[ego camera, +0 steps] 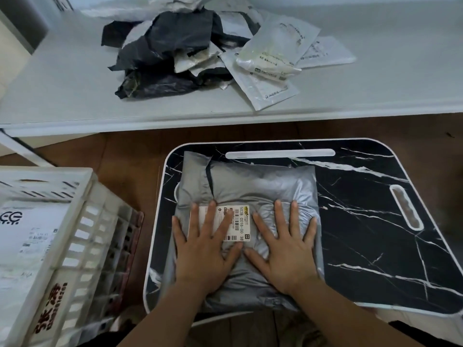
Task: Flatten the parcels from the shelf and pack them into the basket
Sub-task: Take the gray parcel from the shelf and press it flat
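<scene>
Two hands lie palm-down with fingers straight and spread on one soft grey plastic mailer parcel (pixel 246 196), gripping nothing. The left hand (pixel 204 249) covers part of the white printed shipping label (pixel 234 222); the right hand (pixel 284 246) presses the wrinkled film just beside it, thumbs nearly meeting at the parcel's middle. The parcel rests on a black marble-patterned lap tray with a white rim (pixel 375 221). Its long axis runs away from the wrists, so the puffed, unpressed portion lies beyond the fingertips; the pressing stroke should therefore travel forward along that axis. Both forearms enter from the near edge, roughly parallel.

The white slatted plastic basket (pixel 82 236) stands to the outside of the left hand, making that hand the nearer one for transfer. It appears to hold at least one white parcel already, though motion blur limits certainty. Beyond the fingertips, well apart, a heap of crumpled black and white mailer bags (pixel 200 51) waits on the pale grey shelf (pixel 375 83).
</scene>
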The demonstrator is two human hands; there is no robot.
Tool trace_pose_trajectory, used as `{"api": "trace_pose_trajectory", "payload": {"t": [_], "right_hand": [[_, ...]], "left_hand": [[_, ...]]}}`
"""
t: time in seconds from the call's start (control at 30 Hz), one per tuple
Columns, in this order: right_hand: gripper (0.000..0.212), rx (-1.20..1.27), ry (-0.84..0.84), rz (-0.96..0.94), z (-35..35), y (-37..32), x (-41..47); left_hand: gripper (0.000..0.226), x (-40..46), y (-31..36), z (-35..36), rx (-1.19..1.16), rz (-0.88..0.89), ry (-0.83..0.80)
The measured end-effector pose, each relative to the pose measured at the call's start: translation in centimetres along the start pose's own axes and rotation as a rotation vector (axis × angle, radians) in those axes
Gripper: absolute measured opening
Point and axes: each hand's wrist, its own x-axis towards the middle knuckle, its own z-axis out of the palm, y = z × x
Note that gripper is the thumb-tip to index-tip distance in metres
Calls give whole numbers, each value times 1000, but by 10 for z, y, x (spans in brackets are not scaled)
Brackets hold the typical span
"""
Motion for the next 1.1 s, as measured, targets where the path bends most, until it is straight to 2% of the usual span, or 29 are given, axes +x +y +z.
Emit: {"api": "trace_pose_trajectory", "payload": {"t": [0.13,0.27,0.4,0.57,0.63,0.7,0.73,0.8,0.87,0.97,1.1], "right_hand": [[90,4,-19,-36,-2,1,-2],[112,-81,-86,-211,-6,16,-10],[117,-137,-154,-333,-11,45,-26],[129,-173,-187,-266,-26,88,-49],[128,-19,-246,-46,-41,96,-57],[116,196,-91,273,-53,92,-59],[97,234,-1,399,-57,86,-58],[69,202,-43,554,-65,69,-55],[67,218,-152,619,-60,50,-57],[51,317,-80,689,-50,27,-63],[38,447,69,714,-54,18,-67]], "left_hand": [[70,-1,0,3,-3,8,16],[71,-2,-2,4,23,7,18],[73,-3,-8,-1,17,34,-25],[87,-9,-25,-7,-10,51,-74],[94,-13,-27,-12,-50,-22,-124],[96,-20,-22,-21,-127,-186,-54],[92,-24,-17,-27,-169,-288,42],[74,-30,-15,-37,-280,-519,200],[60,-35,-19,-47,-479,-733,142],[63,-44,-25,-51,-500,-746,-14],[51,-51,-16,-59,-498,-687,62]]}}
